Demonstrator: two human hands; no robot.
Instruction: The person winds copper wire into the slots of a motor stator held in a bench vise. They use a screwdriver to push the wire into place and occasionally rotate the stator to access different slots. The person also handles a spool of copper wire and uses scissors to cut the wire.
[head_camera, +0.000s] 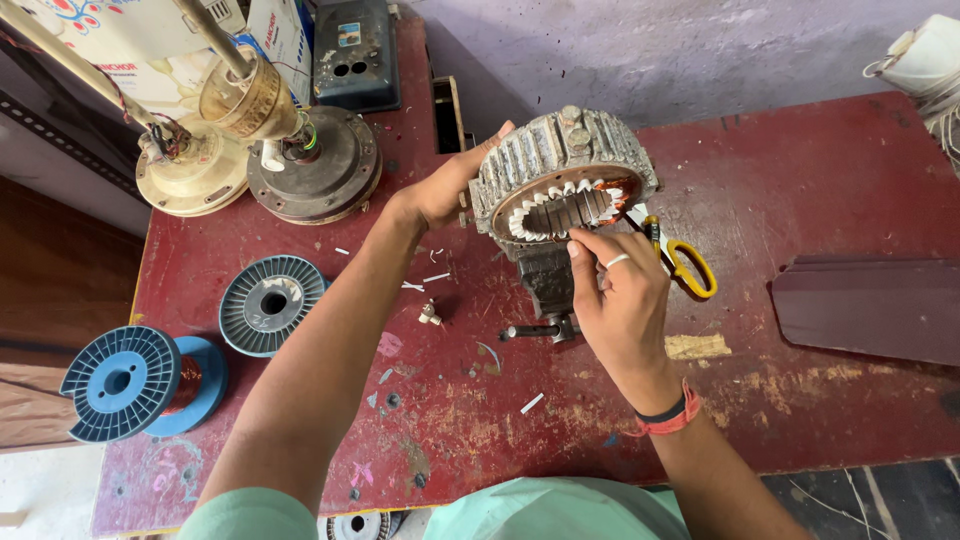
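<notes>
Fingers (585, 245) pinching stator (563, 175) winding, left hand (440, 190) gripping rim; scissors (680, 262) beside.

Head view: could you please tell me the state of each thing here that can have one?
Stator: tilted on edge, gripped in a bench vise.
Left hand: grip on the stator's rim.
Right hand: fingertips at the windings.
Scissors: lying flat.
Blue wire spool: on its side.

Grey ribbed stator (560, 165), copper windings with white slot paper inside. Worn red table (800, 200) is noted, paint chipped to tan. Yellow-handled scissors (685, 262); blue spool (125, 383); red wristband (672, 418).
</notes>
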